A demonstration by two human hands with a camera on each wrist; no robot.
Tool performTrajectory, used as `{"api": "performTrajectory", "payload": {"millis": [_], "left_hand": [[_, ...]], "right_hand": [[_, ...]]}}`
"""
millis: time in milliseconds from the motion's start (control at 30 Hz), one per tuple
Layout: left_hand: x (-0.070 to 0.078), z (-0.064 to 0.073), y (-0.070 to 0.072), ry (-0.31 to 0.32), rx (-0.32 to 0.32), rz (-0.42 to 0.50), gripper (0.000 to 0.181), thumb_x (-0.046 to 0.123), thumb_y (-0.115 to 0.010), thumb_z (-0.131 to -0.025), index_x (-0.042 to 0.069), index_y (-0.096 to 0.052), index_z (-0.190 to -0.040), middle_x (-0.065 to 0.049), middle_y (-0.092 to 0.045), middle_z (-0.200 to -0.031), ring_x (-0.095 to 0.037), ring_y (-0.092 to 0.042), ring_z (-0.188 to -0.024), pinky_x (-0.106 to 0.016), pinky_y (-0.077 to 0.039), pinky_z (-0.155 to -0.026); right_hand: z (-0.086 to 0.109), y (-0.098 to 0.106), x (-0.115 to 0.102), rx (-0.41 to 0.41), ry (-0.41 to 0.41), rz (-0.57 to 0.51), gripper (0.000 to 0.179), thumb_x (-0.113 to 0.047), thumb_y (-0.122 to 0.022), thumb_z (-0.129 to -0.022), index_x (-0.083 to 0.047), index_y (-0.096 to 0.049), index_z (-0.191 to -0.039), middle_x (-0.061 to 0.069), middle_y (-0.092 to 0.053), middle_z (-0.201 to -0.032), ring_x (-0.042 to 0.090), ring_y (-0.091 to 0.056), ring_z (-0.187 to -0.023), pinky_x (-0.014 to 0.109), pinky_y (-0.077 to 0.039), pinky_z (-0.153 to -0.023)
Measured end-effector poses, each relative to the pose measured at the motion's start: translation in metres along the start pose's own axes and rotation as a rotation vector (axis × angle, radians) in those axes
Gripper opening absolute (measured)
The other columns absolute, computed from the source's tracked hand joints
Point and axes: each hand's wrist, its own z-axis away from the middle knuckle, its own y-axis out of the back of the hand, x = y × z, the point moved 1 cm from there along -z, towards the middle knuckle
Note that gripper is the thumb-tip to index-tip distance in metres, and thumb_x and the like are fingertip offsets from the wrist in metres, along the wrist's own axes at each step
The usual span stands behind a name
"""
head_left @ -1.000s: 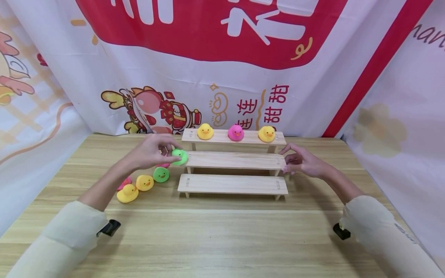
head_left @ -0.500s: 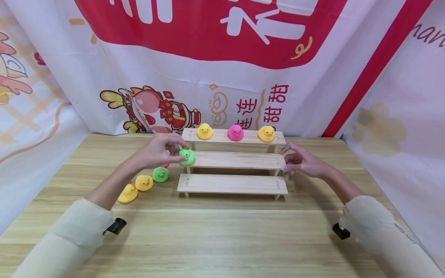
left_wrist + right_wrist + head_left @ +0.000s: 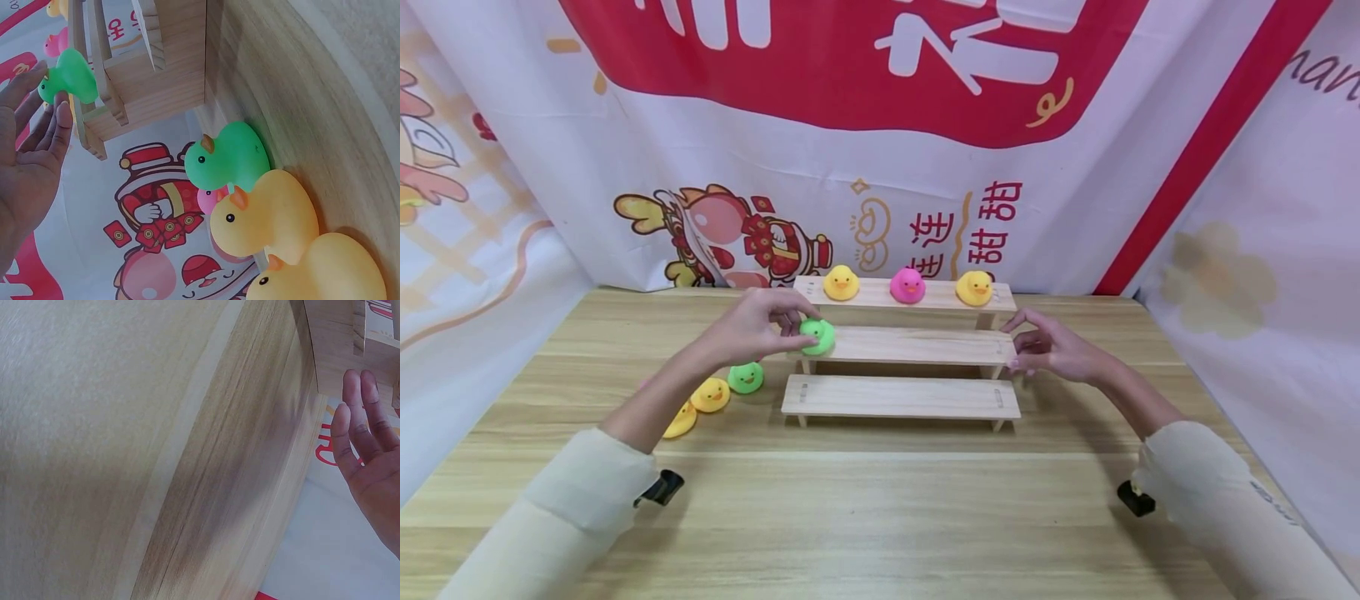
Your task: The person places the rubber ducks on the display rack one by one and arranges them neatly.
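My left hand [image 3: 760,327] pinches a green rubber duck [image 3: 820,336] between thumb and fingers, at the left end of the middle shelf of a three-tier wooden stand [image 3: 910,396]. In the left wrist view the held duck [image 3: 72,76] overlaps the shelf edges, with my fingers under and behind it. My right hand [image 3: 1051,348] grips the right end of the middle shelf, thumb toward the front corner and index finger toward the back one. Its other fingers extend beside the stand's side in the right wrist view. A yellow duck [image 3: 842,283], a pink duck [image 3: 907,286] and another yellow duck [image 3: 974,288] sit on the top shelf.
Left of the stand, another green duck [image 3: 746,378] and two yellow ducks, the nearer one [image 3: 680,421] partly behind my forearm, rest on the wooden table [image 3: 880,517]. A pink duck [image 3: 209,199] shows behind them in the left wrist view. A printed cloth [image 3: 850,150] hangs behind.
My left hand has carried the green duck rightward, from just off the middle shelf's left end to over that end. The right hand stays in place.
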Motion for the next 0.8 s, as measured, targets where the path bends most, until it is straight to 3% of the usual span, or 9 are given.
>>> {"api": "performTrajectory", "payload": {"millis": [267,467,800], "left_hand": [[0.003,-0.005,-0.008,-0.010,0.039,0.013,0.029,0.006,-0.088,-0.081,0.000,-0.076,-0.107,-0.004,-0.072,-0.087,-0.016,-0.064,-0.075,-0.026,-0.056,-0.069],[0.009,-0.010,-0.017,-0.003,0.024,0.046,0.030,0.006,-0.088,-0.082,0.001,-0.076,-0.108,-0.004,-0.071,-0.087,-0.016,-0.064,-0.076,-0.029,-0.058,-0.070],[0.017,-0.020,-0.029,-0.044,0.007,0.072,0.029,0.006,-0.087,-0.084,0.000,-0.076,-0.110,-0.005,-0.073,-0.092,-0.016,-0.066,-0.080,-0.031,-0.061,-0.075]], "right_hand": [[0.000,0.000,0.000,0.007,-0.014,0.010,0.039,0.006,-0.065,-0.096,0.008,-0.042,-0.127,0.032,-0.069,-0.098,0.032,-0.072,-0.087,0.038,-0.060,-0.069],[0.000,0.000,-0.001,0.006,-0.003,0.007,0.038,0.007,-0.064,-0.096,0.008,-0.042,-0.127,0.035,-0.068,-0.097,0.033,-0.072,-0.086,0.038,-0.060,-0.068],[0.000,0.000,-0.001,0.008,-0.014,0.012,0.038,0.006,-0.065,-0.096,0.007,-0.042,-0.127,0.034,-0.068,-0.099,0.032,-0.072,-0.087,0.038,-0.060,-0.068]]}}
